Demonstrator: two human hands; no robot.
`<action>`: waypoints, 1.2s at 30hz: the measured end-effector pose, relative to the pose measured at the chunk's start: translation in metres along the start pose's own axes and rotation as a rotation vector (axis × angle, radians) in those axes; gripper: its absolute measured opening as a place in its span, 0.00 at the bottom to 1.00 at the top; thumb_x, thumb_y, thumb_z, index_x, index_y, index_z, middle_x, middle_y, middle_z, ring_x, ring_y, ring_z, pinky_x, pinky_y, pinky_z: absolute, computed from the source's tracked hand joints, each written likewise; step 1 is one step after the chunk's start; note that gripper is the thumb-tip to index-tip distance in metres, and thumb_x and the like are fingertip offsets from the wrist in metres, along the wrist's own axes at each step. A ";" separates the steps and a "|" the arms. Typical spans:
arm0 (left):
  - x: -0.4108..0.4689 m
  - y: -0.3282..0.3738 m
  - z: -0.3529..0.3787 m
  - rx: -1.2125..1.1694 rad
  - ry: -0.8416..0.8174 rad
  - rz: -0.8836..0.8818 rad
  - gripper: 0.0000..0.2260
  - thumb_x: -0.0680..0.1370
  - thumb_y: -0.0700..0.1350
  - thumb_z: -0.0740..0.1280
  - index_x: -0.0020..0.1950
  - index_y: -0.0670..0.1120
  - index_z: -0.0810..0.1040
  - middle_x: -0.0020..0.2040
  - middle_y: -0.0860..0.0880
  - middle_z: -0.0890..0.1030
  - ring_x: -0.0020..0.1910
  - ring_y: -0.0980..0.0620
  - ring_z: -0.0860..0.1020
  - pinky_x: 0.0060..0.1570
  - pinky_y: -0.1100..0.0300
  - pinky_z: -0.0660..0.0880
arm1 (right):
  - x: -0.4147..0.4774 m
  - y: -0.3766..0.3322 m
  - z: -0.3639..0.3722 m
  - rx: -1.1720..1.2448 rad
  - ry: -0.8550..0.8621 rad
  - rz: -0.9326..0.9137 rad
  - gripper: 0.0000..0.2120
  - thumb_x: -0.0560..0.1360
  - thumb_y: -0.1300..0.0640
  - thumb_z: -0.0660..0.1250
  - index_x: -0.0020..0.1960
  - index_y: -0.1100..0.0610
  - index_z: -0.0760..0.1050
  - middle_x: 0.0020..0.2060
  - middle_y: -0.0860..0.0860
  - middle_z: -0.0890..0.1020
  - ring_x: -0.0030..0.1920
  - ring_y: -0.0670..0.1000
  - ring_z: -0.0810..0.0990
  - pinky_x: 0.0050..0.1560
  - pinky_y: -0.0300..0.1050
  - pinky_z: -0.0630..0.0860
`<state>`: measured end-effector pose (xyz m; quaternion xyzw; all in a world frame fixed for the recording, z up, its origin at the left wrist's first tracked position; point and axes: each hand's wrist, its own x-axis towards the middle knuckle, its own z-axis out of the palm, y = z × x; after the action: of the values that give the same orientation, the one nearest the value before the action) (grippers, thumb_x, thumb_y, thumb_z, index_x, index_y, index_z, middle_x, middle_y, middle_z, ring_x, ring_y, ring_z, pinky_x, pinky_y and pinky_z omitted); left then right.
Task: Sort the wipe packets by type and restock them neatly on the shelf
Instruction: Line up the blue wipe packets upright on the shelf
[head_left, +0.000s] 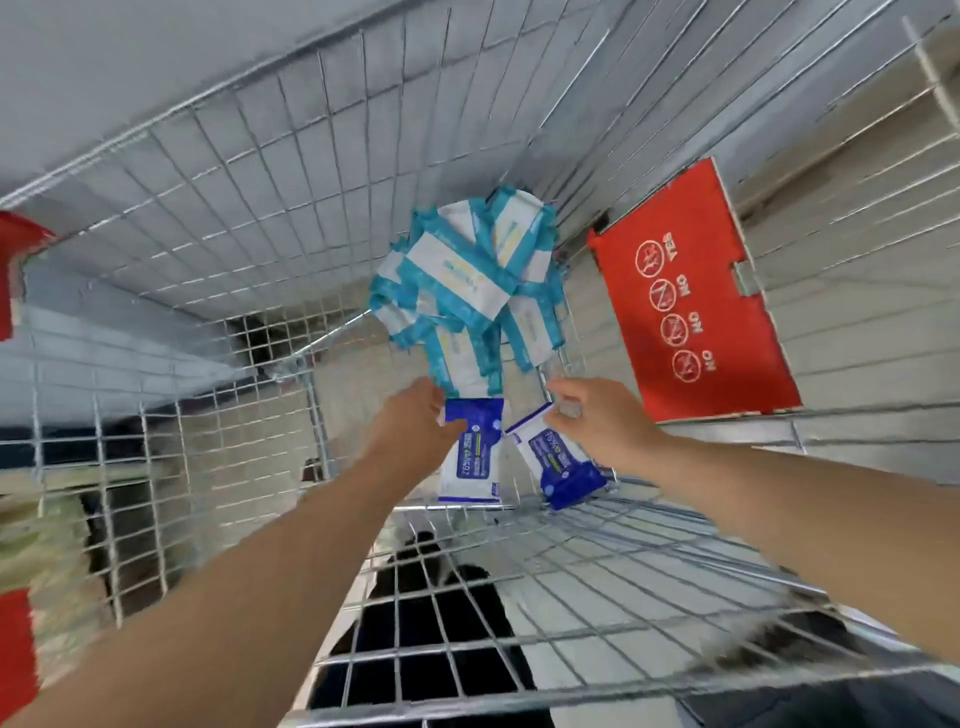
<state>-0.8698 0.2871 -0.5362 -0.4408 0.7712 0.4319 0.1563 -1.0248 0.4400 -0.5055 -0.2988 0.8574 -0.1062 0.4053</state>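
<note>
I look down into a wire shopping cart (218, 244). A heap of several teal-and-white wipe packets (467, 280) lies at the far end of its floor. Two dark-blue-and-white wipe packets lie nearer to me. My left hand (415, 431) grips the top of the left blue packet (475, 457). My right hand (597, 421) reaches down with spread fingers and touches the upper end of the right blue packet (563, 462); I cannot make out a firm hold.
A red child-seat flap (691, 296) with NO symbols leans on the cart's right wall. Wire walls close in on all sides, with the near wall (519, 613) under my forearms. Red handle parts (15, 260) show at the left. The picture is motion-blurred.
</note>
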 end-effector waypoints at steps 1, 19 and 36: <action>0.008 -0.006 0.010 0.014 -0.009 -0.027 0.16 0.73 0.49 0.72 0.55 0.44 0.73 0.50 0.47 0.80 0.50 0.46 0.78 0.46 0.58 0.73 | 0.010 0.007 0.008 0.006 -0.004 0.008 0.21 0.77 0.53 0.67 0.68 0.57 0.72 0.67 0.54 0.75 0.64 0.51 0.75 0.62 0.39 0.67; 0.056 -0.056 0.070 0.089 -0.187 -0.093 0.10 0.72 0.48 0.72 0.49 0.46 0.76 0.40 0.51 0.76 0.41 0.50 0.77 0.38 0.59 0.71 | 0.059 0.075 0.091 0.069 0.025 0.119 0.22 0.69 0.56 0.74 0.61 0.56 0.73 0.48 0.51 0.77 0.45 0.47 0.74 0.45 0.39 0.67; 0.002 -0.070 -0.039 -0.399 -0.154 -0.219 0.22 0.73 0.34 0.71 0.62 0.49 0.70 0.49 0.52 0.80 0.40 0.57 0.80 0.30 0.66 0.72 | 0.059 -0.003 0.063 0.180 -0.107 0.046 0.13 0.69 0.57 0.74 0.49 0.63 0.76 0.41 0.57 0.81 0.37 0.51 0.75 0.31 0.39 0.69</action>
<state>-0.8086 0.2375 -0.5518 -0.5098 0.6039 0.5886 0.1702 -1.0046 0.4061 -0.5827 -0.2467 0.8283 -0.1573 0.4778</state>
